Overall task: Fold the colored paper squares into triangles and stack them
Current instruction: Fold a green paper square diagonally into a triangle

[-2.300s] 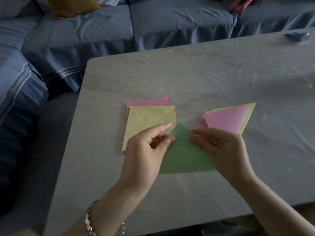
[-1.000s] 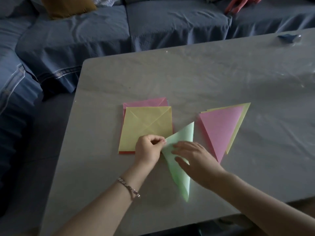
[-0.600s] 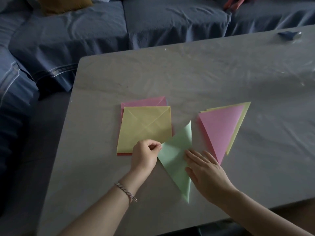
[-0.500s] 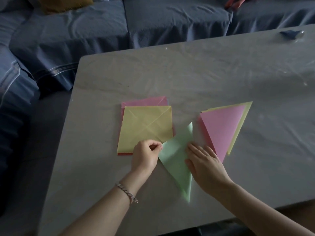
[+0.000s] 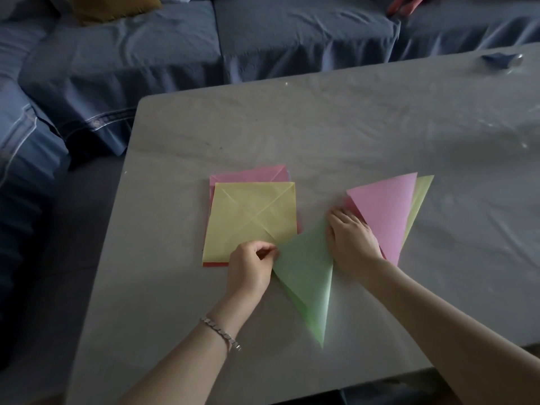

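A green paper triangle [image 5: 306, 276] lies folded on the grey table [image 5: 350, 127], its long point toward me. My left hand [image 5: 251, 267] pinches its left corner with curled fingers. My right hand [image 5: 350, 241] lies along its right edge, fingers stretched up toward the top corner, pressing the fold. To the left is a pile of paper squares with a creased yellow square [image 5: 251, 220] on top and a pink one [image 5: 248, 175] showing behind. On the right sits a stack of folded triangles, a pink triangle [image 5: 385, 211] over a yellow triangle [image 5: 420, 197].
A blue-covered sofa [image 5: 263, 39] runs behind and to the left of the table. A small blue object [image 5: 501, 59] sits at the table's far right corner. The table's near edge is just below my forearms.
The green sheet went from being folded in both hands to lying as a triangle. My right hand has slid up its right edge toward the top corner. My left hand keeps pinching the left corner.
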`<state>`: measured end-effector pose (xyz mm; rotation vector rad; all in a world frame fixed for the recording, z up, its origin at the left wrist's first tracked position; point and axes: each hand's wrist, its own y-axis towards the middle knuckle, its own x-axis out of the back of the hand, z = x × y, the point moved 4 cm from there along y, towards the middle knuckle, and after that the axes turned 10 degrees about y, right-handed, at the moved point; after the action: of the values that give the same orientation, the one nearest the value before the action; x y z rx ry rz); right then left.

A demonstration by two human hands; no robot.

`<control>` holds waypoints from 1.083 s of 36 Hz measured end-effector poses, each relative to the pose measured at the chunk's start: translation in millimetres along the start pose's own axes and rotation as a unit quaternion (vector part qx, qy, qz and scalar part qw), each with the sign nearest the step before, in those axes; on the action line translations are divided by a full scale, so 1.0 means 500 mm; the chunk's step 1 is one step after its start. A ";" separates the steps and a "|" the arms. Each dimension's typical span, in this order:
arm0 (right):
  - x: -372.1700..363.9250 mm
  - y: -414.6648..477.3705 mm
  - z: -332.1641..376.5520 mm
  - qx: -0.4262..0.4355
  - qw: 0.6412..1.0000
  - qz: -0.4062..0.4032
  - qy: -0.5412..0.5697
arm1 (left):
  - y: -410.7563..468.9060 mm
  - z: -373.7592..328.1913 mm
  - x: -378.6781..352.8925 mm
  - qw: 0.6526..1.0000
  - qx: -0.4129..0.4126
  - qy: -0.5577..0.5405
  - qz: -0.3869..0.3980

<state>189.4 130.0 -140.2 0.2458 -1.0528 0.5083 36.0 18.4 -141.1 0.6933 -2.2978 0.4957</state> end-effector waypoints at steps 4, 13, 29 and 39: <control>0.001 -0.014 -0.009 -0.004 0.996 0.087 -0.005 | -0.003 -0.003 0.002 1.000 -0.005 0.007 -0.011; 0.006 -0.092 -0.004 0.052 0.981 0.184 -0.044 | -0.003 -0.002 0.000 1.000 -0.006 0.013 -0.005; -0.017 -0.200 0.032 0.097 0.956 0.267 -0.069 | -0.007 -0.002 -0.004 1.000 0.004 -0.016 -0.017; 0.051 -0.167 0.070 0.003 0.898 0.066 0.436 | -0.009 -0.026 0.061 0.977 0.028 -0.191 -0.092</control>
<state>215.4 50.3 -97.1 -0.0633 -0.1863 0.6547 26.1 11.1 -109.9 1.0976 -2.5444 0.3655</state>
